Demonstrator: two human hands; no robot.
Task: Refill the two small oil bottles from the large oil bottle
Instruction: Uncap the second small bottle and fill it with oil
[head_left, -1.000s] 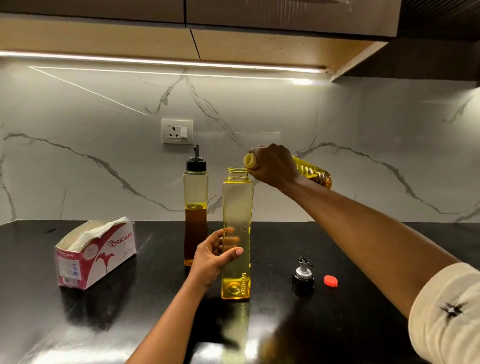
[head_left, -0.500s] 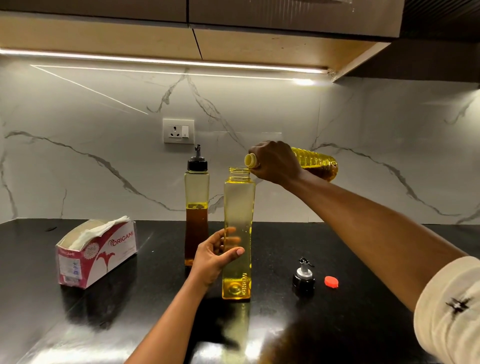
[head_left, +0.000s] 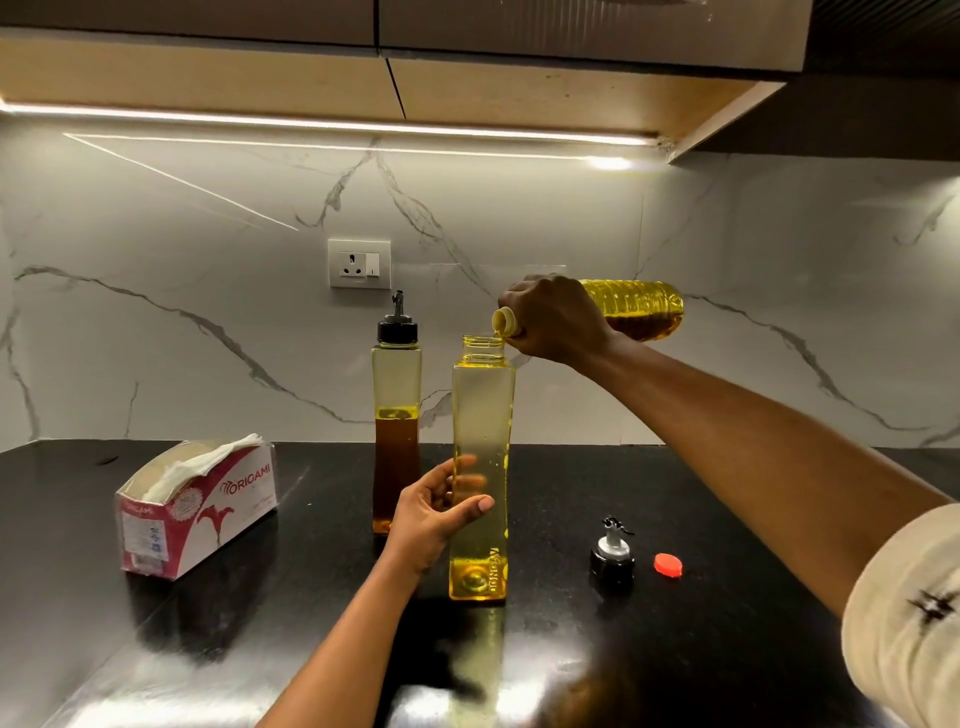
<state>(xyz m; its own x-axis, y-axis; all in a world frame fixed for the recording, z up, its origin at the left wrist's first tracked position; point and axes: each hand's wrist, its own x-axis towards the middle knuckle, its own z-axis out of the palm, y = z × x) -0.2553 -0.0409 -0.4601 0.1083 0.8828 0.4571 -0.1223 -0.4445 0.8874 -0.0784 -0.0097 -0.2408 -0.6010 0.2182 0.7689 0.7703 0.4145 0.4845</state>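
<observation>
The right hand (head_left: 558, 317) grips the big bottle (head_left: 636, 310) by its neck, tipped about level, its mouth just over the open bottle (head_left: 480, 467) on the black counter (head_left: 727, 519). The left hand (head_left: 434, 512) wraps around that bottle's middle; a shallow pool of yellow oil sits at its bottom. Behind stands a capped bottle (head_left: 396, 415), half full of darker oil. A spout cap (head_left: 613, 553) and red cap (head_left: 668, 565) lie to the right. The tissue box (head_left: 197, 509) reads "ORIGAMI".

A white marble-look wall (head_left: 208, 312) with grey veins rises behind a glossy black countertop (head_left: 156, 649). A light strip (head_left: 311, 122) glows beneath wooden overhead cabinets (head_left: 208, 78), and a white wall socket (head_left: 359, 264) sits mid-wall.
</observation>
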